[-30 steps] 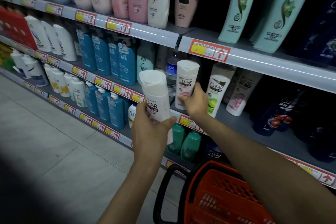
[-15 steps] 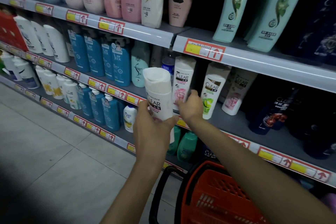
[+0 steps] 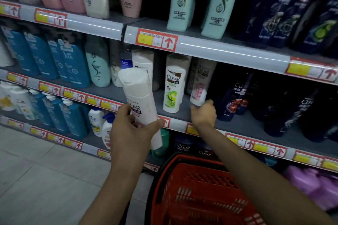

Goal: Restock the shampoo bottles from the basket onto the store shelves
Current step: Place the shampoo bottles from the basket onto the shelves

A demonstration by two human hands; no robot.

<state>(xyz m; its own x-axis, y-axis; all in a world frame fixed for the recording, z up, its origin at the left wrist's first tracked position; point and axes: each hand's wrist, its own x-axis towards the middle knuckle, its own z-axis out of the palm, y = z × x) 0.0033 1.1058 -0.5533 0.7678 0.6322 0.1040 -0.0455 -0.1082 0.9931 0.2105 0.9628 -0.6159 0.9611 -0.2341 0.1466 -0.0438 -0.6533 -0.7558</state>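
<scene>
My left hand grips a white CLEAR shampoo bottle round its lower half and holds it up, tilted, in front of the middle shelf. Behind it on that shelf stands a second white CLEAR bottle. To its right are a green-labelled CLEAR bottle and a leaning pink-labelled one. My right hand holds nothing; its loosely curled fingers reach the base of the pink-labelled bottle. The red basket sits below my arms, and its inside is mostly hidden.
Dark CLEAR bottles fill the shelf right of my right hand. Blue and teal bottles stand to the left. The upper shelf's rail with price tags hangs just above the white bottles. Tiled floor lies at lower left.
My right hand let go of the white bottle it was setting on the shelf and moved right, to the pink-labelled bottle's base. My left hand kept hold of its bottle.
</scene>
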